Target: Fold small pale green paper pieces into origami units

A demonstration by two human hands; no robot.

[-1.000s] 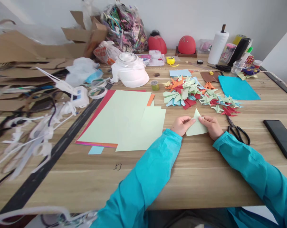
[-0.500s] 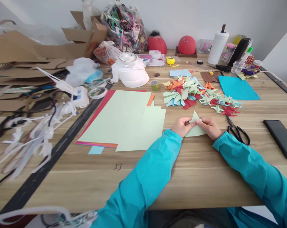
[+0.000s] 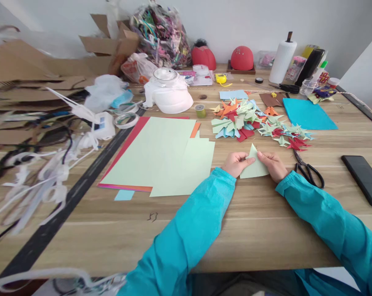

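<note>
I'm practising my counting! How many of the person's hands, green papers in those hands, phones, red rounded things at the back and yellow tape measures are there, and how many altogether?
Hands: 2, left hand and right hand
Green paper in hand: 1
Phone: 1
Red rounded things: 2
Yellow tape measure: 1
Total: 7

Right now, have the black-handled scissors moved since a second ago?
No. The black-handled scissors lie in the same spot on the wooden tabletop, left of the black smartphone, pointing the same way.
</note>
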